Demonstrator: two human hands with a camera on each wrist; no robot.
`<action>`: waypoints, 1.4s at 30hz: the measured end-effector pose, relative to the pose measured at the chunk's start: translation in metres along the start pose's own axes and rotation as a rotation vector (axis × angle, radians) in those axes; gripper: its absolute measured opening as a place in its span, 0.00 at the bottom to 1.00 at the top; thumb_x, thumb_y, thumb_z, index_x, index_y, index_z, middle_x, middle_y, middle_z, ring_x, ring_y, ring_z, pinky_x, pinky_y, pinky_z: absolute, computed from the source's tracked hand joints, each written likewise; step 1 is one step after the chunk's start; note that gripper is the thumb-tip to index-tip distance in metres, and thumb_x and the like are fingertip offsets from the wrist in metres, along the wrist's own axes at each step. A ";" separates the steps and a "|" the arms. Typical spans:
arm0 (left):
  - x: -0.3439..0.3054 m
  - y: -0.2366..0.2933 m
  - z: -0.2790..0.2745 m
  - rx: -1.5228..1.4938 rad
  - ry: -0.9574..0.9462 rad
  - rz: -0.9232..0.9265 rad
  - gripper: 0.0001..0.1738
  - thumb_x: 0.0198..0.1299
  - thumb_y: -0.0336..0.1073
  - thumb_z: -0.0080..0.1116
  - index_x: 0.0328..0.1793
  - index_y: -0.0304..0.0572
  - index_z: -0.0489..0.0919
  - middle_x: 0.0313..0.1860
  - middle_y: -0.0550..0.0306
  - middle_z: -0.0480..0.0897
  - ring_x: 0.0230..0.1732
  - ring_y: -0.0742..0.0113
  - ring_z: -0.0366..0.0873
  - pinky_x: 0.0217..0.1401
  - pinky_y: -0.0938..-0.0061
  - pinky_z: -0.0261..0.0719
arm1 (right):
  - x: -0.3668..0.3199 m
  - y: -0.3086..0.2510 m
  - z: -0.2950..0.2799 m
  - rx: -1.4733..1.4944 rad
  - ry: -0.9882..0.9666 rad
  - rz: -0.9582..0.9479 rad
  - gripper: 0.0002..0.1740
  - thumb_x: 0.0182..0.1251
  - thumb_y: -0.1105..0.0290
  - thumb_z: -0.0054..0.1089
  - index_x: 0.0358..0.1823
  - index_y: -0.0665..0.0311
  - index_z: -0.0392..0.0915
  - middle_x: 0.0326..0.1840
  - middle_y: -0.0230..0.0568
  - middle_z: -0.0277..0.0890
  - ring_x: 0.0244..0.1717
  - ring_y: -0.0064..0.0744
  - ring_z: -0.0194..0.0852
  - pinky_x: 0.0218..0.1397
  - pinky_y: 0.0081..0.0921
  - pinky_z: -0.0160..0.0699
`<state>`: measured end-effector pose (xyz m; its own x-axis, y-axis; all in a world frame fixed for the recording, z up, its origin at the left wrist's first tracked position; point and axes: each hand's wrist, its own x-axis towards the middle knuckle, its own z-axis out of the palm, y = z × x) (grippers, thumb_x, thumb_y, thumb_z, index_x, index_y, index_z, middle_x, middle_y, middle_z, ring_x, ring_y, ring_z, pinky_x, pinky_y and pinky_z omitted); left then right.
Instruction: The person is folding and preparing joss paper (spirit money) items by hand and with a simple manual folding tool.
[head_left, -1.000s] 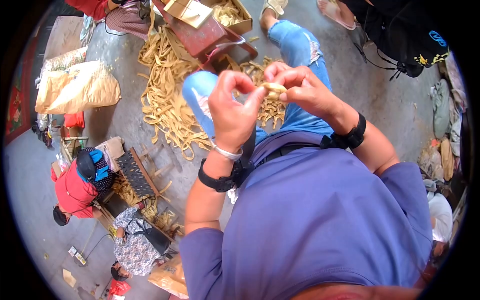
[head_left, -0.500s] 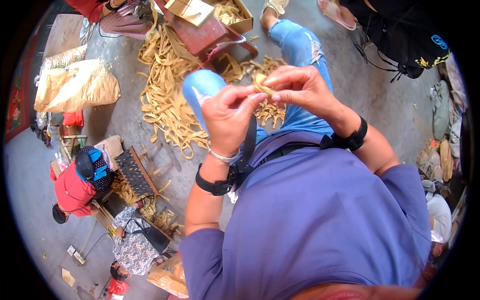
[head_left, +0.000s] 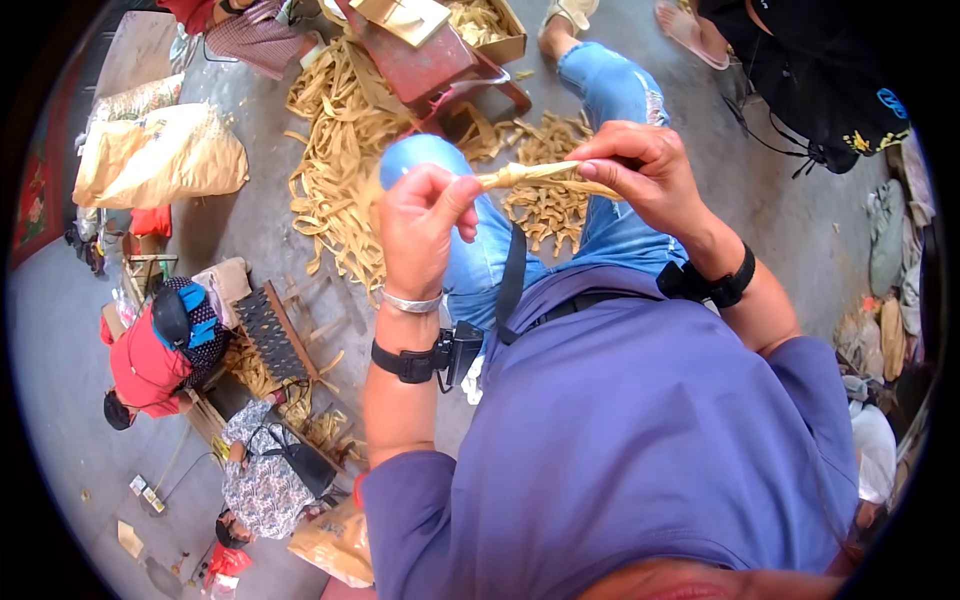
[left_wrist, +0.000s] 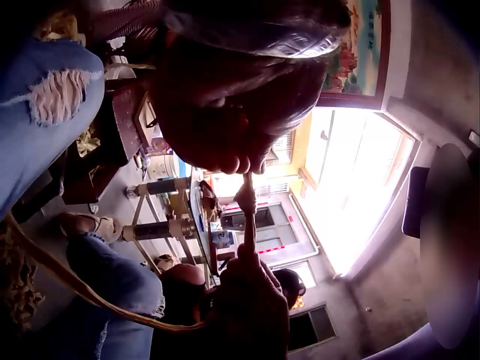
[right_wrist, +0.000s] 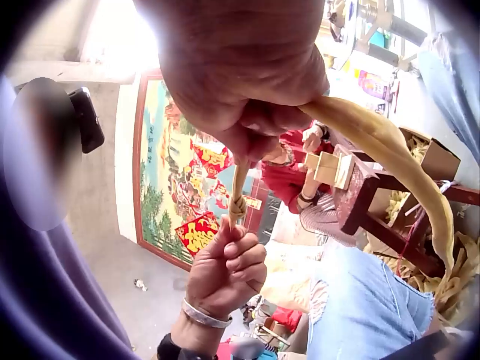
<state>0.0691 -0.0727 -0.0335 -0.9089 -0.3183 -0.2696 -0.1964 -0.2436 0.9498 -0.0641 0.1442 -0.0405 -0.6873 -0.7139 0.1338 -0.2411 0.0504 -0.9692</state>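
Note:
A yellowish-tan flat strip (head_left: 545,172) stretches between the two hands, above the lap. It carries a small knot (right_wrist: 238,208), nearer the left hand. My left hand (head_left: 418,225), with a silver bracelet, pinches one end between thumb and forefinger. The right hand (head_left: 650,178) pinches the strip on the other side of the knot, thumb below and fingers above. From the right hand a long loose tail (right_wrist: 390,154) curves down past the knee in the right wrist view. Both hands are apart, and the strip between them looks straight.
A large heap of similar strips (head_left: 340,150) covers the floor ahead, with a smaller pile of short pieces (head_left: 545,215) between the legs. A red bench (head_left: 415,65) and a cardboard box (head_left: 505,45) stand beyond. Other people sit at the left, beside a dark slatted rack (head_left: 270,335).
Both hands have drawn apart, left hand to the left and right hand to the right. The strip, bunched between the fingertips before, is now pulled out straight with a knot showing.

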 end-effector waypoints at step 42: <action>0.177 -0.004 -0.027 0.166 -0.144 -0.360 0.29 0.70 0.52 0.47 0.57 0.28 0.76 0.44 0.48 0.84 0.36 0.63 0.84 0.34 0.74 0.86 | 0.242 0.113 0.009 0.494 -0.005 0.126 0.13 0.70 0.66 0.58 0.49 0.67 0.78 0.40 0.36 0.82 0.42 0.22 0.81 0.48 0.18 0.81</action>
<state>-0.0811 -0.1531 -0.0898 -0.8115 -0.1053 -0.5748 -0.5565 -0.1611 0.8151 -0.2514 -0.0291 -0.1200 -0.6869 -0.7267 0.0093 0.1971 -0.1987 -0.9600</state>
